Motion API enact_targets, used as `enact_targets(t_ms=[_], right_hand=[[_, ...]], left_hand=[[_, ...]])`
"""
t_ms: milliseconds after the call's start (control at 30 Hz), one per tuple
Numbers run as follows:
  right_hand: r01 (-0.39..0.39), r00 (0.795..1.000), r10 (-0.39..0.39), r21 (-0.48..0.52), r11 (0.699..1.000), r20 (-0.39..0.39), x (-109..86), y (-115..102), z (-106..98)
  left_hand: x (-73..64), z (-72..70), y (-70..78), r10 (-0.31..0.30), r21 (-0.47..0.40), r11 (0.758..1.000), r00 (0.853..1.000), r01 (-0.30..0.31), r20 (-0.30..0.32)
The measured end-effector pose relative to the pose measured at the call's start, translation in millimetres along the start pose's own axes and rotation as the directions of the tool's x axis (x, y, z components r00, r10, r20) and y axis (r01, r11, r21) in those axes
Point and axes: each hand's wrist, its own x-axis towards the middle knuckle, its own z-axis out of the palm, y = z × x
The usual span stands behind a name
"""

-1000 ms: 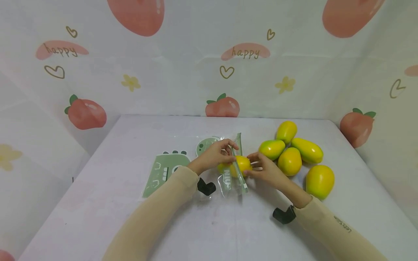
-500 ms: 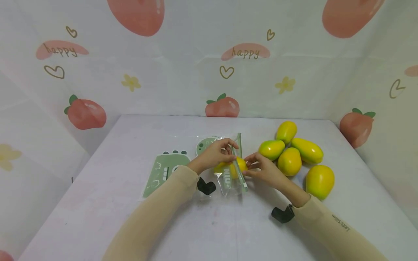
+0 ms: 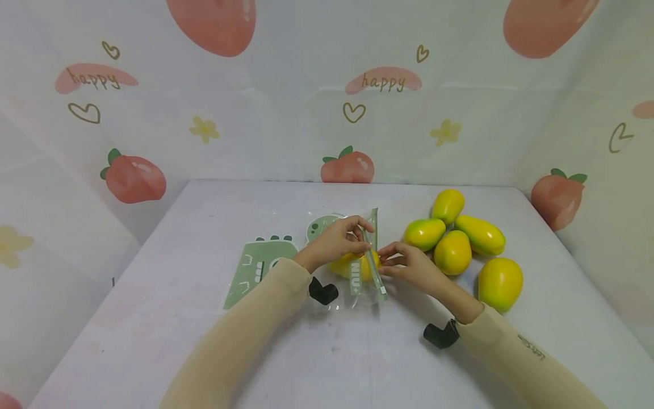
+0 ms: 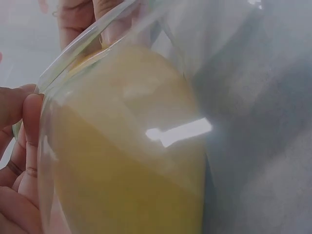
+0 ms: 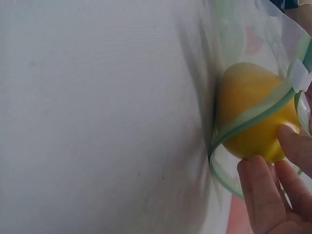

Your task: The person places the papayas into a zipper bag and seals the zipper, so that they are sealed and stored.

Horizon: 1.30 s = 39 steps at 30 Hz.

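My left hand (image 3: 334,241) pinches the green-edged mouth of a clear zip bag (image 3: 355,278) near the table's middle. A yellow mango (image 5: 243,114) lies mostly within the bag, its near end at the opening. In the left wrist view the mango (image 4: 131,165) shows through the shiny plastic. My right hand (image 3: 414,266) reaches to the bag's mouth from the right. Its thumb and fingertips hold the end of the mango, the thumb on its side and the fingers at its tip. A white slider (image 5: 301,75) sits on the bag's green zip strip.
Several loose yellow-green mangoes (image 3: 453,253) lie grouped to the right of my right hand. Left of the bag, a green cartoon print (image 3: 245,278) lies flat, partly hidden by my left sleeve (image 3: 271,301). A printed cloth wall (image 3: 271,130) stands behind the table.
My right hand has moved left, and the mango has slid further left into the bag. My left hand keeps its hold on the bag's edge, almost still.
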Motion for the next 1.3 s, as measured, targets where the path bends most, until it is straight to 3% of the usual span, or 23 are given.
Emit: enact_targets(t_ms=[867,1300], right_hand=[[0.009,0.999,-0.009,0.002,1.000,0.049,4.6,-4.4,8.2],[0.026,1.000,-0.025,-0.011,1.000,0.003,-11.3,-10.1,-12.5]], left_hand=[[-0.9,1.5,2.8,0.014,-0.010,1.000,1.000,-0.014,0.001],[-1.9,0.6,1.2,0.009,0.002,1.000,1.000,-0.009,-0.002]])
